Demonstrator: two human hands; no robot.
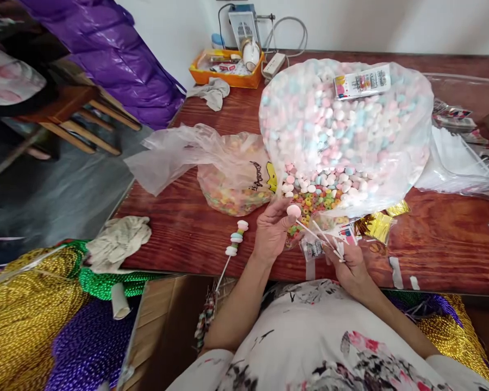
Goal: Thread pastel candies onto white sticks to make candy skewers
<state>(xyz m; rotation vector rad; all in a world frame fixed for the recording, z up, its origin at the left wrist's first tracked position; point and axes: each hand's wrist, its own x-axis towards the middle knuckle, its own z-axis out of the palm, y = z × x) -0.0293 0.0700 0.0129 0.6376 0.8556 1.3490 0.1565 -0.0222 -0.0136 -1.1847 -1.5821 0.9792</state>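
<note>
Between the thumb and fingers of my left hand (272, 228) is a round pink candy (294, 210). A thin white stick (307, 229) reaches from that candy towards my right hand (350, 263), whose fingers are closed on several white sticks (339, 251). Just beyond my hands, loose pastel candies (330, 182) and small coloured rings (309, 205) spill at the mouth of a big clear bag (350, 125). To the left, a stick strung with candies (237, 238) lies over the table's front edge.
A second bag (236, 174) of coloured rings lies left of the big bag. An orange tray (228, 76) with odds and ends stands at the back. A clear plastic box (464, 187) holds white sticks at right. Crumpled cloth (118, 241) and gold bead strands (28, 293) are at left.
</note>
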